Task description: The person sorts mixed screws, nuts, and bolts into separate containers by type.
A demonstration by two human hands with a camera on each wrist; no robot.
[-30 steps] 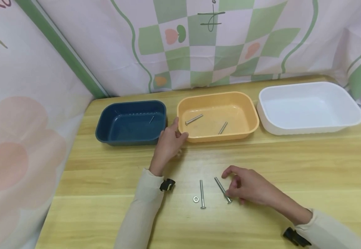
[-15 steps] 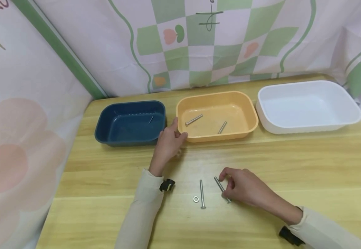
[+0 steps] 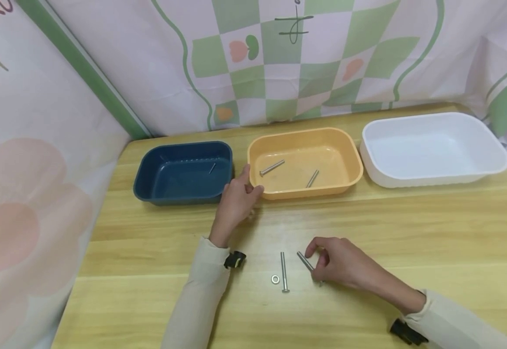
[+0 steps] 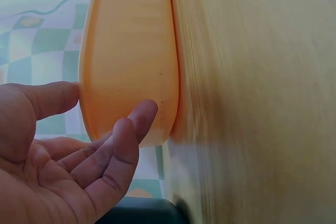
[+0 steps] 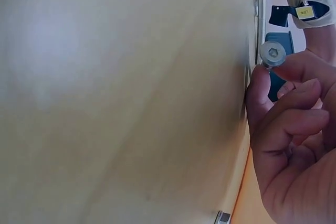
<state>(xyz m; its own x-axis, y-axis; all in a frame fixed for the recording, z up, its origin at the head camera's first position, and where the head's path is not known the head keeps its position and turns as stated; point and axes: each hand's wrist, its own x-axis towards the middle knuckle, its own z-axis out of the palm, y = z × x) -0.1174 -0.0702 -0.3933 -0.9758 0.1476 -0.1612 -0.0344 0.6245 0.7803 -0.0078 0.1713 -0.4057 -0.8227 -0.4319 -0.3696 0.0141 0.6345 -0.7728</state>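
My left hand (image 3: 235, 201) touches the near left corner of the orange tray (image 3: 305, 193); the left wrist view shows the thumb of that hand (image 4: 68, 166) at the rim of the tray (image 4: 131, 51) and loosely bent fingers by its wall. Between thumb and index finger, my right hand (image 3: 345, 261) pinches a silver bolt (image 3: 304, 260), slanted over the table and partly hidden. The right wrist view shows its round head (image 5: 273, 53) at the fingertips of this hand (image 5: 289, 145). Left of it lie another bolt (image 3: 284, 271) and a small ring (image 3: 275, 279).
Two bolts, one at the left (image 3: 272, 167) and one nearer the middle (image 3: 312, 178), lie inside the orange tray. A dark blue tray (image 3: 179, 199) with a thin metal piece (image 3: 212, 168) stands left, a white tray (image 3: 436, 181) right. Patterned cloth (image 3: 279, 87) hangs behind.
My right hand has moved slightly left and closed its thumb and index finger on the slanted bolt, whose upper end has shifted left. The left hand has stayed at the orange tray.
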